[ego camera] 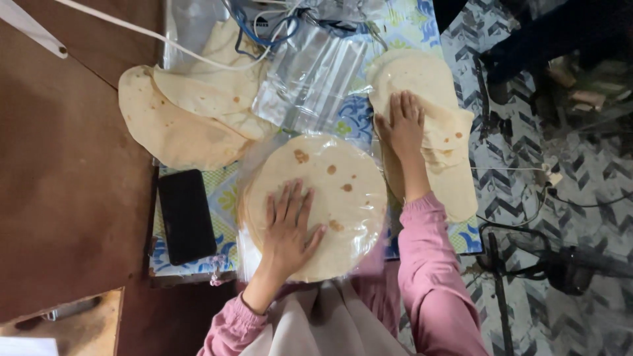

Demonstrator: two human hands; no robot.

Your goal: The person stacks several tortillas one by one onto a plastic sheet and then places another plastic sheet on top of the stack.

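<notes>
A round stack of flatbreads sits in a clear plastic bag at the table's near edge, seemingly packed; loose flatbreads remain at the far left. The left hand presses flat, fingers spread, on the stack. The right hand lies open on another flatbread pile at the right edge.

The left hand hides part of the round flatbread stack, and the bottom edge cuts off both pink sleeves
</notes>
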